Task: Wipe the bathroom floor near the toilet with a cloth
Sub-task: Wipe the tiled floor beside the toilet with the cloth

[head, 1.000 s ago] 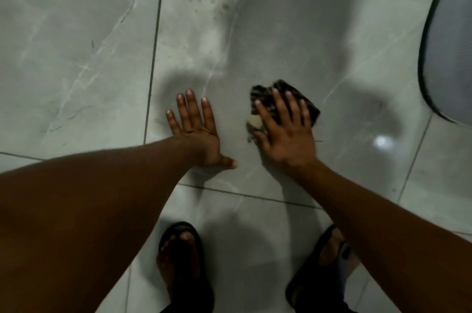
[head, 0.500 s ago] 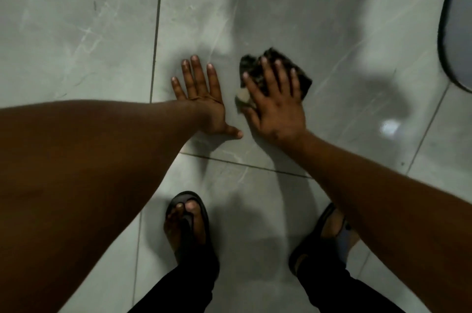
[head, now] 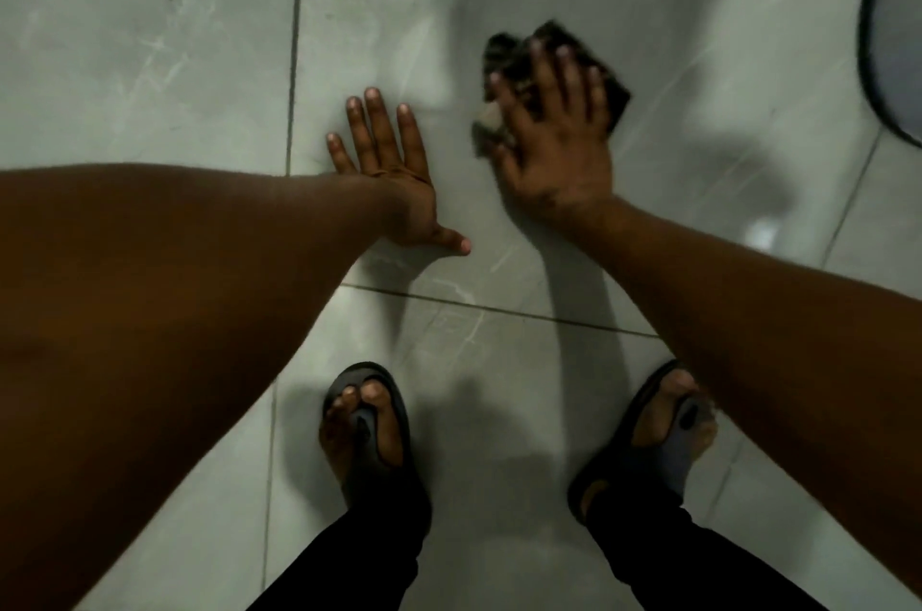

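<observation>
Across the grey tiled floor (head: 149, 61), bare tile lies open at upper left, while a dark-rimmed curved edge (head: 868, 61) bounds the far right. Left hand (head: 394, 171) is planted flat, fingers spread. Right hand (head: 554, 146), blurred, presses flat with splayed fingers on a dark crumpled cloth (head: 504, 51). Two sandalled feet (head: 369, 431) stand below.
</observation>
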